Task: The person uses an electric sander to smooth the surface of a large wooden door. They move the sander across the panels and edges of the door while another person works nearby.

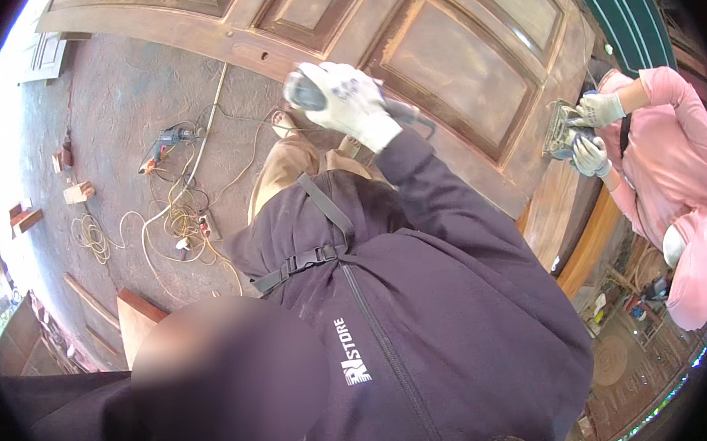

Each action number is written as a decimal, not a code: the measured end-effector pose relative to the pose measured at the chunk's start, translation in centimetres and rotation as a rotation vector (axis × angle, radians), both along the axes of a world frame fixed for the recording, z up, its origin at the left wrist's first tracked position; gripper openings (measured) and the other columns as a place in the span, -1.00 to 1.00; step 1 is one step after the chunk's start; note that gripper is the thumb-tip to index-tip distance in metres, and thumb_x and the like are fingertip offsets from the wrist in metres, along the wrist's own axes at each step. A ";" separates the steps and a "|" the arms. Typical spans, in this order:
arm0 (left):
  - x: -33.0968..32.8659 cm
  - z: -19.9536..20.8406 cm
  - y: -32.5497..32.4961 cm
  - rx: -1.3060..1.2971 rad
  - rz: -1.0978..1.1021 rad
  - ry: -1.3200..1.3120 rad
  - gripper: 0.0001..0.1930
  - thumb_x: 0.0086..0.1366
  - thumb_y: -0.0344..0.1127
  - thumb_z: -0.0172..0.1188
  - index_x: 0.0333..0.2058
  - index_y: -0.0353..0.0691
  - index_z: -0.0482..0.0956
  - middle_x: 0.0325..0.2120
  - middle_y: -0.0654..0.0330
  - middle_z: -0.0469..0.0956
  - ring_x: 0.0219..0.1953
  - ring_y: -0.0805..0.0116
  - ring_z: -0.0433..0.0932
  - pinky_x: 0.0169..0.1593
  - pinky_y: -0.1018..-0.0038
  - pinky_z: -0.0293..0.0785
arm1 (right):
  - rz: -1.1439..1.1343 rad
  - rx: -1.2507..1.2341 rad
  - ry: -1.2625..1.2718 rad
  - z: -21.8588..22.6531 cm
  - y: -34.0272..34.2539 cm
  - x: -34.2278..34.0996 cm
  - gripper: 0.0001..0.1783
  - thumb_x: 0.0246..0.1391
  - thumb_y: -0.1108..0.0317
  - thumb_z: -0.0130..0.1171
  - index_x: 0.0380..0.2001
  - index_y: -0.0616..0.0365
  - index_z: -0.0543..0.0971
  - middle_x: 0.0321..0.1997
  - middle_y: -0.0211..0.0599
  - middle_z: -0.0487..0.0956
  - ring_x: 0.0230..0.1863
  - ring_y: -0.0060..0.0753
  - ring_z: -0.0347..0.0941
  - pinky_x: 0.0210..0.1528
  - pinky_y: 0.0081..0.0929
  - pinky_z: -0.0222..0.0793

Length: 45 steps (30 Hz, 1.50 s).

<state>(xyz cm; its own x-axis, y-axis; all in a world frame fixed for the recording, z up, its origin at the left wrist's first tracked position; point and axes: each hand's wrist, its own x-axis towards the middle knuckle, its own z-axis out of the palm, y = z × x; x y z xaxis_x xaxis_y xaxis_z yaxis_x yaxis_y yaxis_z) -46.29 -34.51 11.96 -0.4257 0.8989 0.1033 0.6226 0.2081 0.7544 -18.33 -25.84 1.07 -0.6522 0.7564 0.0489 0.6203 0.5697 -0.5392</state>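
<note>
My right hand [354, 106], in a white glove, is closed around a grey corded power tool [306, 91]. Motion blur and the glove hide what kind of tool it is. It is at the edge of a brown panelled wooden door [458, 74], which lies raised in front of me; I cannot tell whether the tool touches the wood. My left hand is out of view, with only a dark sleeve [71, 396] at the lower left.
A person in pink [666, 125] stands at the right, holding a grimy dark box-like thing [560, 130] in gloved hands. On the floor at left lie a blue drill [171, 137], tangled cords [181, 216], a power strip [209, 225] and wood blocks [78, 192]. A green door [617, 9] stands far right.
</note>
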 end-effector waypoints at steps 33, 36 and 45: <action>-19.3 3.3 16.2 0.098 -0.273 0.077 -0.64 0.49 -0.20 0.00 0.09 -0.30 0.54 0.03 0.04 0.51 0.09 0.15 0.47 0.25 0.26 0.33 | -0.117 0.011 -0.097 -1.7 3.6 -20.0 -0.29 -0.15 0.11 0.32 0.16 -0.11 0.45 -0.09 -0.27 0.54 -0.12 -0.15 0.51 -0.06 -0.15 0.44; -12.0 -1.1 17.7 0.027 -0.480 -0.095 -0.63 0.49 -0.20 -0.01 0.09 -0.30 0.54 0.03 0.04 0.51 0.09 0.16 0.47 0.26 0.26 0.32 | -0.167 -0.044 -0.120 -0.5 3.4 -17.6 -0.27 -0.17 0.12 0.35 0.17 -0.08 0.45 -0.10 -0.29 0.55 -0.13 -0.16 0.52 -0.03 -0.16 0.43; 15.9 -9.8 11.5 -0.103 -0.792 -0.102 -0.68 0.29 -0.18 0.10 -0.11 -0.24 0.63 -0.14 -0.06 0.60 -0.01 -0.04 0.54 0.13 0.17 0.42 | -0.401 0.051 -0.119 1.1 -1.3 2.6 -0.58 -0.04 0.01 0.26 -0.25 0.11 0.58 -0.18 -0.15 0.62 -0.04 -0.16 0.56 0.08 -0.16 0.43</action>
